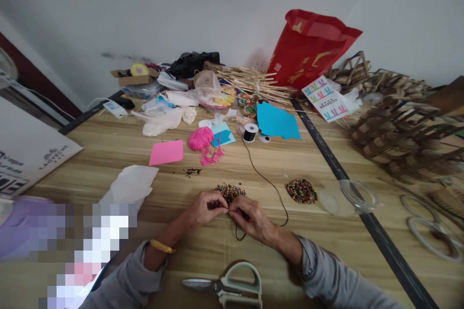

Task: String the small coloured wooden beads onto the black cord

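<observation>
the left hand [208,208] and right hand [255,218] are meeting tip to tip, thumbs and forefingers pinching tightly; what they are gripping is too small to tell. small, round, many-coloured beads [229,191] are lying piled at twelve o'clock, just beyond the fingers. thin black cord [287,214] is curving from its spool [250,135] at one o'clock and passing behind the right wrist, which is angling inward like the left.
</observation>
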